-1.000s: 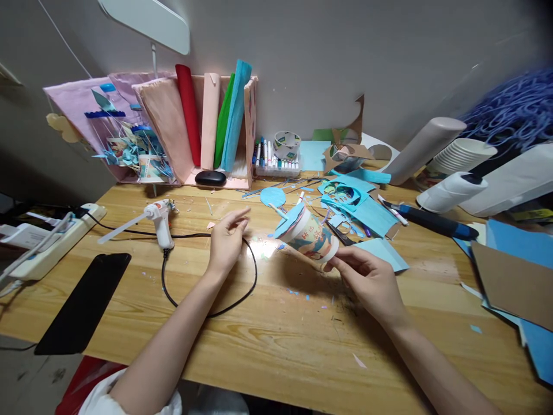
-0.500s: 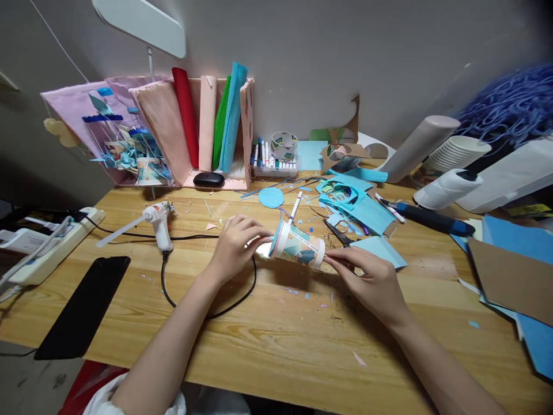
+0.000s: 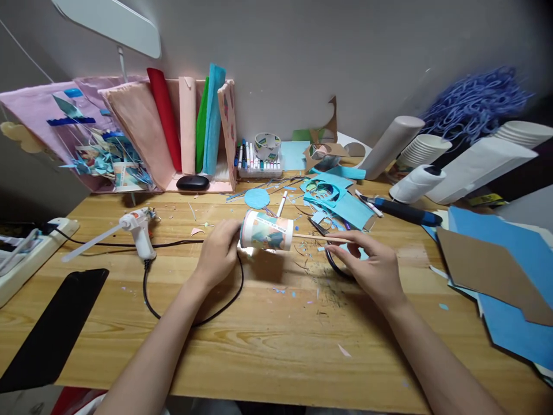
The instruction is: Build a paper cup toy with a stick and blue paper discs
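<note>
A printed paper cup (image 3: 266,230) lies sideways just above the wooden table (image 3: 268,340), its mouth pointing left. My left hand (image 3: 219,253) grips the cup at its mouth end, fingers curled round the rim. A thin wooden stick (image 3: 322,237) pokes out of the cup's base to the right. My right hand (image 3: 366,266) pinches the far end of that stick between thumb and fingers. Black scissors (image 3: 334,262) lie partly under my right hand.
A white glue gun (image 3: 139,226) with a black cord (image 3: 190,314) rests to the left, near a power strip (image 3: 26,253) and a black phone (image 3: 52,328). Blue paper scraps (image 3: 341,199), markers (image 3: 254,158), stacked cups (image 3: 421,150) and cardboard sheets (image 3: 492,276) crowd the back and right.
The cup has swung from tilted in my right hand to sideways, and my left hand has taken its mouth end. My right hand has slid out along the stick. The view has shifted right.
</note>
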Action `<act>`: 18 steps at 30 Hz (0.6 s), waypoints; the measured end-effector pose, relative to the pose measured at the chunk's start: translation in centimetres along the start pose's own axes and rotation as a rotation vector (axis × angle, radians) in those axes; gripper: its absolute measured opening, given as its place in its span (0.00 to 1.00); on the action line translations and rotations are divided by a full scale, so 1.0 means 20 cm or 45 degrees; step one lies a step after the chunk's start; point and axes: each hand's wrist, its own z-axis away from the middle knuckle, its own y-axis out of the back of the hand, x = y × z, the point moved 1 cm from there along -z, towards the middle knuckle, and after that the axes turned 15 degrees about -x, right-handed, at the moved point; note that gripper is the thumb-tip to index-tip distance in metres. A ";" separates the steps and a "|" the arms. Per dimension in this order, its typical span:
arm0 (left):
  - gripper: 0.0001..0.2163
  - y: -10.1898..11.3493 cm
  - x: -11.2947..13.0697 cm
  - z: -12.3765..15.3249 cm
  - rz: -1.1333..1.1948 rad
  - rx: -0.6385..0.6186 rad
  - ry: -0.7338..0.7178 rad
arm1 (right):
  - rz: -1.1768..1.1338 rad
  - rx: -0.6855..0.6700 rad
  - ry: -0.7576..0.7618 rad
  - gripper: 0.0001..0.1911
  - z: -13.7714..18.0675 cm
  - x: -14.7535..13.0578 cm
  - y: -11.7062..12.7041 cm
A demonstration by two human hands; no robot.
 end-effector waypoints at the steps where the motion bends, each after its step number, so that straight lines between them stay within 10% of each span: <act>1: 0.09 -0.01 0.00 0.00 0.022 0.006 0.006 | -0.096 0.012 -0.055 0.07 0.00 0.00 0.00; 10: 0.11 -0.10 0.02 0.00 0.120 -0.159 -0.069 | -0.497 -0.252 -0.193 0.12 0.00 -0.02 -0.07; 18: 0.04 -0.02 -0.06 -0.03 0.706 0.461 0.338 | -0.424 -0.446 -0.253 0.12 0.00 -0.02 -0.10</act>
